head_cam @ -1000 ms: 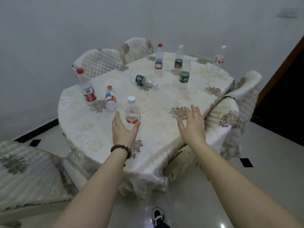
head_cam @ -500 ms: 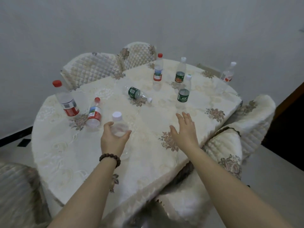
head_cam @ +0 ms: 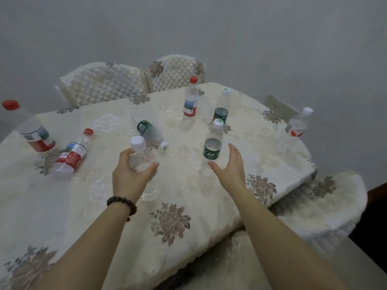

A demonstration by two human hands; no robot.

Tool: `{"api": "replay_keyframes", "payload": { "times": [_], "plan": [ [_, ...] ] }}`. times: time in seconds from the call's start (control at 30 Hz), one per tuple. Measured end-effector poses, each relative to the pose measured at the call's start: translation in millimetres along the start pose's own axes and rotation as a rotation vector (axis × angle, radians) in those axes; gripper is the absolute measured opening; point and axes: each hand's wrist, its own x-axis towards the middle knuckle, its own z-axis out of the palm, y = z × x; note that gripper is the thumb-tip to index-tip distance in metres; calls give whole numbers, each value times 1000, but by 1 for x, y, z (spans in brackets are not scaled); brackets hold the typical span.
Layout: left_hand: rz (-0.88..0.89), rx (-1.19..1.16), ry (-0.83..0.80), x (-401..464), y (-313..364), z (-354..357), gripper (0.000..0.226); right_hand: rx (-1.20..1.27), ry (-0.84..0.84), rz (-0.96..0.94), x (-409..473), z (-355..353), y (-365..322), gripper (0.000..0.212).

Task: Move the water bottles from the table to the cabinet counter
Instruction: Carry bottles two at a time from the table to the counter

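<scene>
My left hand [head_cam: 132,175] is wrapped around a clear white-capped bottle [head_cam: 139,152] standing on the table [head_cam: 178,216]. My right hand [head_cam: 231,165] is open, fingers spread, just right of and below a green-label bottle [head_cam: 213,143], not touching it. A second green-label bottle [head_cam: 222,107] stands behind it, and a third [head_cam: 149,131] lies on its side near the left hand. Red-label bottles stand at the back [head_cam: 191,100], at the far left [head_cam: 29,127] and left of centre [head_cam: 72,152]. One more white-capped bottle [head_cam: 298,123] stands at the right edge.
The round table wears a cream floral cloth. Quilted chairs stand behind it [head_cam: 100,80] [head_cam: 178,70] and a covered chair [head_cam: 326,201] sits at the right. A grey wall rises behind; a dark opening lies far right.
I have come closer over the table. My left hand went from beside the white-capped bottle to closing around it. My right hand moved forward toward the near green-label bottle.
</scene>
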Motion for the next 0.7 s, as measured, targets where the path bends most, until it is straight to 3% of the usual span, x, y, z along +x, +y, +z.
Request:
{"api": "replay_keyframes", "payload": {
  "times": [0.2, 0.53, 0.7],
  "plan": [
    [-54, 14, 116, 11, 0, 30, 61, 214, -69, -4, 69, 9, 7, 103],
    [-96, 49, 230, 8, -7, 5, 65, 288, -155, -42, 85, 20, -7, 74],
    [-117, 39, 352, -10, -13, -39, 62, 303, -226, -127, 50, 37, -44, 74]
  ]
}}
